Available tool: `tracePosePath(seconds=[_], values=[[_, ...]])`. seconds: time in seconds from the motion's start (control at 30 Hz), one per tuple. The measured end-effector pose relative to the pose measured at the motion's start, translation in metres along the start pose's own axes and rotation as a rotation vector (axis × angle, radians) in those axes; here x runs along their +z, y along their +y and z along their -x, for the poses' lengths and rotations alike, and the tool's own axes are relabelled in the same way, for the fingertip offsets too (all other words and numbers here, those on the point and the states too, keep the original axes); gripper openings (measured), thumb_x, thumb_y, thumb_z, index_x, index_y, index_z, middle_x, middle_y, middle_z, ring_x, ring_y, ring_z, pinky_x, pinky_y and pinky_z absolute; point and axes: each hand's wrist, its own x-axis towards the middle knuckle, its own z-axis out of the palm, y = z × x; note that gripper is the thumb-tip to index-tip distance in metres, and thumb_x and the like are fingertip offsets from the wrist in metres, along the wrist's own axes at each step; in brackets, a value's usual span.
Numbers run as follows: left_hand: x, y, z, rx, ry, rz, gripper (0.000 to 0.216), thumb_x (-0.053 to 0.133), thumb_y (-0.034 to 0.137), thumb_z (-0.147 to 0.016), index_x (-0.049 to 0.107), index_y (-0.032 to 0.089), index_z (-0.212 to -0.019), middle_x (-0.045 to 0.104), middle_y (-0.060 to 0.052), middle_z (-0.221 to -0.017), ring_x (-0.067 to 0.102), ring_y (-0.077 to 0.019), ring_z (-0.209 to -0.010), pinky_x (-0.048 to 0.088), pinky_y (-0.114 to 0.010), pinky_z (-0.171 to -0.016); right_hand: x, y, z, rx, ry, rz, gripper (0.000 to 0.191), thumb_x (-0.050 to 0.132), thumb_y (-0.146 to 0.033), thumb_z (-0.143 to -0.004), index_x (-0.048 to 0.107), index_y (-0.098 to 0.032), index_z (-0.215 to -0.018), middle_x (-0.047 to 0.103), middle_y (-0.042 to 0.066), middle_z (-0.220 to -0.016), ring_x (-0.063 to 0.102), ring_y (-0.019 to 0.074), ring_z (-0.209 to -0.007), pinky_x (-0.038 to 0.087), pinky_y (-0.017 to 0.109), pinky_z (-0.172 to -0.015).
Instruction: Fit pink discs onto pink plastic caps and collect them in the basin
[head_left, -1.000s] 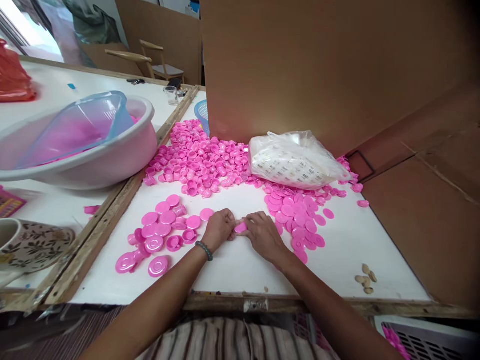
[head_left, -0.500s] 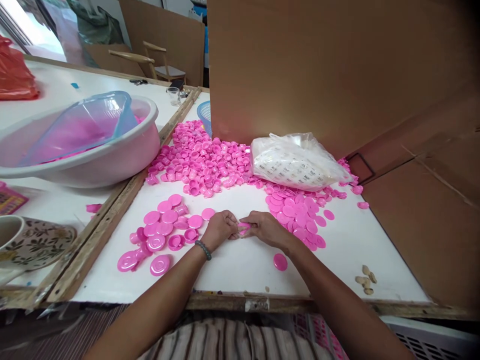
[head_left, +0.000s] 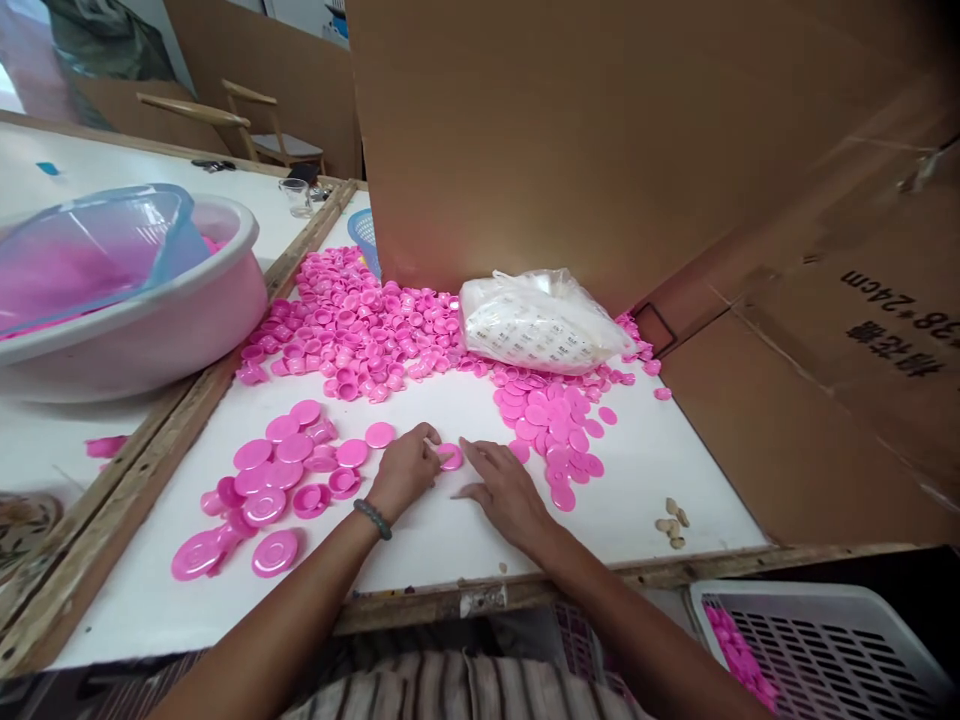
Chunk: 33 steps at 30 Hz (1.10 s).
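My left hand (head_left: 409, 468), with a bead bracelet (head_left: 373, 518) on its wrist, has its thumb and fingers closed at the left edge of a small round pink plastic piece (head_left: 450, 457). Just right of that piece, my right hand (head_left: 508, 492) is open, thumb and fingers apart, holding nothing. To the left lies a loose group of pink saucer-like pieces, some joined to small pink cups (head_left: 310, 500). Beyond my right hand spreads a pile of flat pink discs (head_left: 559, 425).
A heap of small pink cups (head_left: 375, 320) runs along the back, beside a stuffed plastic bag (head_left: 544, 320) and a tall cardboard wall (head_left: 600, 130). A large basin (head_left: 217, 320) stands left. Peanuts (head_left: 673, 523) lie right, above a white crate (head_left: 832, 600).
My view has swung to the right, bringing the crate into fuller sight. My right hand has come off the pink piece and its fingers have spread; my left hand stays at it.
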Motion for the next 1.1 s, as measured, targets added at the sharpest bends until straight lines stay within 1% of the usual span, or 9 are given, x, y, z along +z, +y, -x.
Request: tracePosePath(seconds=[0.07,0.17,0.27,0.37,0.57,0.7,0.83,0.93,1.1], values=[[-0.004,0.004,0.011,0.092,0.121,-0.3,0.014,0.05,0.027,-0.081,0.053,0.017,-0.091,0.061,-0.003,-0.067,0.057,-0.0169,-0.062,0.041,-0.027,-0.057,-0.004,0.009,0.024,0.07,0.062,0.128,0.06,0.048,-0.045,-0.083,0.035,-0.016,-0.134,0.039,0.016,-0.133,0.033,0.0282,-0.122,0.033,0.042,-0.095],[-0.003,0.011,0.022,0.309,0.261,-0.597,0.028,0.054,0.028,-0.079,0.053,0.018,-0.105,0.059,-0.009,-0.097,0.052,-0.0238,-0.091,0.04,-0.034,-0.074,-0.008,0.03,0.044,0.189,0.046,0.26,0.064,0.039,-0.052,-0.085,0.03,-0.015,-0.136,0.024,0.018,-0.142,0.018,0.0314,-0.131,0.025,0.049,-0.1],[0.002,0.01,0.022,0.461,0.216,-0.716,0.024,0.059,0.028,-0.076,0.058,0.019,-0.098,0.056,-0.01,-0.108,0.042,-0.029,-0.107,0.035,-0.039,-0.082,-0.004,0.04,0.038,0.199,-0.044,0.294,0.061,0.03,-0.054,-0.087,0.03,-0.018,-0.137,0.022,0.015,-0.144,0.016,0.0298,-0.132,0.02,0.052,-0.102],[-0.001,-0.001,0.02,0.423,0.185,-0.755,0.007,0.055,0.021,-0.078,0.06,0.018,-0.083,0.06,-0.008,-0.091,0.044,-0.0273,-0.101,0.034,-0.039,-0.08,0.005,0.028,0.019,0.121,-0.088,0.253,0.06,0.029,-0.054,-0.087,0.03,-0.02,-0.137,0.023,0.013,-0.144,0.017,0.0277,-0.132,0.019,0.05,-0.102],[-0.027,-0.023,0.031,0.29,0.302,-0.775,0.01,0.052,0.015,-0.077,0.061,0.016,-0.082,0.06,-0.008,-0.082,0.046,-0.0256,-0.093,0.032,-0.039,-0.08,0.005,-0.001,-0.039,-0.026,0.0,0.089,0.038,0.03,-0.037,-0.092,0.053,-0.022,-0.119,0.044,0.01,-0.132,0.041,0.0234,-0.117,0.033,0.042,-0.092],[-0.028,-0.014,0.028,0.28,0.317,-0.737,0.01,0.054,0.016,-0.077,0.06,0.016,-0.084,0.06,-0.008,-0.086,0.045,-0.0253,-0.094,0.034,-0.038,-0.08,0.0,0.012,-0.111,-0.025,0.101,0.068,0.031,0.034,-0.021,-0.091,0.058,-0.015,-0.11,0.057,0.01,-0.114,0.047,0.0199,-0.105,0.038,0.033,-0.086],[-0.012,0.006,0.01,0.301,0.254,-0.632,0.012,0.053,0.024,-0.08,0.057,0.014,-0.086,0.058,-0.008,-0.083,0.047,-0.0228,-0.088,0.038,-0.034,-0.075,0.008,0.026,-0.165,-0.063,0.049,0.158,0.019,0.048,-0.017,-0.085,0.065,-0.012,-0.093,0.058,0.011,-0.102,0.046,0.0226,-0.098,0.039,0.033,-0.079],[0.005,0.01,-0.007,0.241,0.228,-0.56,0.021,0.061,0.031,-0.075,0.054,0.014,-0.085,0.056,-0.008,-0.083,0.048,-0.0223,-0.084,0.039,-0.033,-0.071,0.018,0.027,-0.17,-0.063,0.033,0.172,0.019,0.047,-0.017,-0.085,0.066,-0.012,-0.081,0.058,0.011,-0.092,0.047,0.0205,-0.087,0.039,0.031,-0.07],[0.021,0.0,-0.018,0.173,0.201,-0.397,0.02,0.063,0.026,-0.073,0.046,0.017,-0.08,0.052,-0.003,-0.079,0.048,-0.0175,-0.074,0.037,-0.028,-0.06,0.016,0.03,-0.124,-0.046,0.115,0.038,0.021,0.047,-0.019,-0.086,0.064,-0.015,-0.075,0.057,0.007,-0.085,0.046,0.0179,-0.081,0.038,0.028,-0.064]])
